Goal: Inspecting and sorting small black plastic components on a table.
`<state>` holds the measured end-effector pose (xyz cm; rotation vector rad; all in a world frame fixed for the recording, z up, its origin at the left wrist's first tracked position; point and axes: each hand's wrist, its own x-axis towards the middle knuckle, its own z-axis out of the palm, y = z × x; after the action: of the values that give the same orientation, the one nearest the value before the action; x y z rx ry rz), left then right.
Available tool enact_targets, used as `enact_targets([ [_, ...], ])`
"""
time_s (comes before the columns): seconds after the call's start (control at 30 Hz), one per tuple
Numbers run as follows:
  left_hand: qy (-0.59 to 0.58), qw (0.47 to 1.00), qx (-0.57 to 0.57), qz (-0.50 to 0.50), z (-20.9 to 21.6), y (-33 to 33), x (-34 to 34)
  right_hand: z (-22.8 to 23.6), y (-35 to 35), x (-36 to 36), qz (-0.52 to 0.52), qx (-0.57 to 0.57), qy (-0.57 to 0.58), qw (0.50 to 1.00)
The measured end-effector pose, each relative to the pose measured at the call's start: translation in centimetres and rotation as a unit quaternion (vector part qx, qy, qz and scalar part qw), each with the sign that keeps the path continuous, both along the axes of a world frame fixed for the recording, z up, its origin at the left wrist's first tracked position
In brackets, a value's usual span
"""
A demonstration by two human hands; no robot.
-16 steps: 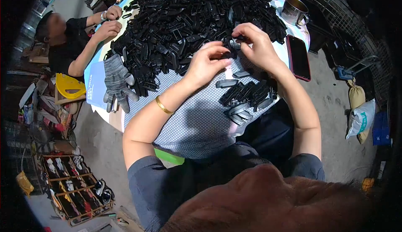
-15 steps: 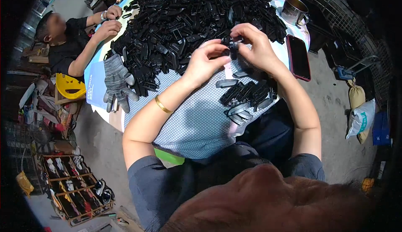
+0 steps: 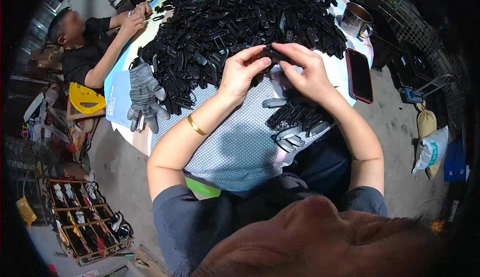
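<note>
Both forearms rise from the lower edge and meet over the counter (image 3: 235, 147), which is covered by a dotted cloth. The left hand (image 3: 242, 72) is bent at the wrist, thumb and fingertips pinched closed on the left end of a small black plastic part (image 3: 272, 55). The right hand (image 3: 307, 72) curls over from the other side, its fingers closed on the same part, so the piece sits held between the two hands, raised just above the cloth. A gold bangle (image 3: 196, 126) rings the left forearm.

Just beyond the fingertips spreads a large heap of black plastic parts (image 3: 235, 12), reaching right up to the hands. Below the right wrist lies a smaller cluster of sorted parts (image 3: 295, 122), some grey-edged, near the counter's edge. Right of the right hand lies a dark phone (image 3: 359, 74), and beyond it a metal mug (image 3: 356, 19). Well left of the left hand lies a pair of grey work gloves (image 3: 144, 96). Further left, another person's hands (image 3: 134, 19) work at the heap's far edge.
</note>
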<state>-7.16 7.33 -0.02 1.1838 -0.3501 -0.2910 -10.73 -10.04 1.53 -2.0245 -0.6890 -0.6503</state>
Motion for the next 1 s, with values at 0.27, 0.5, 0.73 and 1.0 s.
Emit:
enact_targets([
  [0.27, -0.138, 0.987, 0.079, 0.039, -0.2, -0.1, 0.1, 1.1, -0.4, -0.9, -0.002, -0.057, -0.019, 0.998],
  [0.5, -0.170, 0.974, 0.152, -0.008, 1.1, 0.8, 0.3, 2.0, -0.9, -1.4, 0.024, -0.104, -0.007, 0.994],
  [0.73, -0.191, 0.944, 0.263, -0.059, 2.5, 1.5, 0.6, 2.1, -1.7, -1.1, 0.106, -0.120, 0.016, 0.987],
  [1.0, 0.011, 0.998, 0.004, -0.057, 2.1, 0.4, -0.1, 1.7, 0.3, -1.5, 0.011, -0.074, -0.040, 0.996],
])
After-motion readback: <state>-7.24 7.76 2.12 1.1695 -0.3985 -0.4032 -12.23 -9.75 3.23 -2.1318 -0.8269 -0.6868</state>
